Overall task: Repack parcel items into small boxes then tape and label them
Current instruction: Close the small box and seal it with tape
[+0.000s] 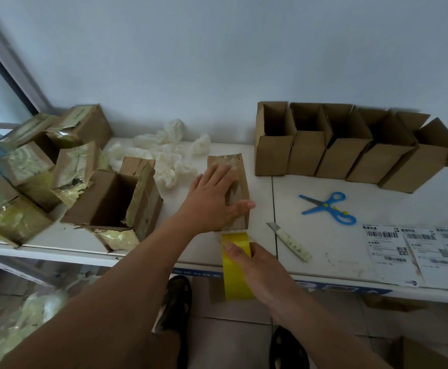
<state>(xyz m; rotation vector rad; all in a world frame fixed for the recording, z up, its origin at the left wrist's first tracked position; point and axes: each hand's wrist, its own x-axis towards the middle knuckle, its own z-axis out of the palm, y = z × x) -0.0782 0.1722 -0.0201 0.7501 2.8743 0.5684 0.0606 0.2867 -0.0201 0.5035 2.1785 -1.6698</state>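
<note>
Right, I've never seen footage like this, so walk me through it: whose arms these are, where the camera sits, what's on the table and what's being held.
There is no machine here. One camera is worn on a person's head and looks down at their own bare arms.

The left hand lies flat with straight fingers on a small closed cardboard box, pressing it to the white table. The right hand has its grip around a roll of yellow tape at the box's near end.

Also on the table:
- a row of open empty boxes at the back right
- blue scissors
- a utility knife
- printed shipping labels
- crumpled white packing paper
- opened old taped parcels on the left
</note>
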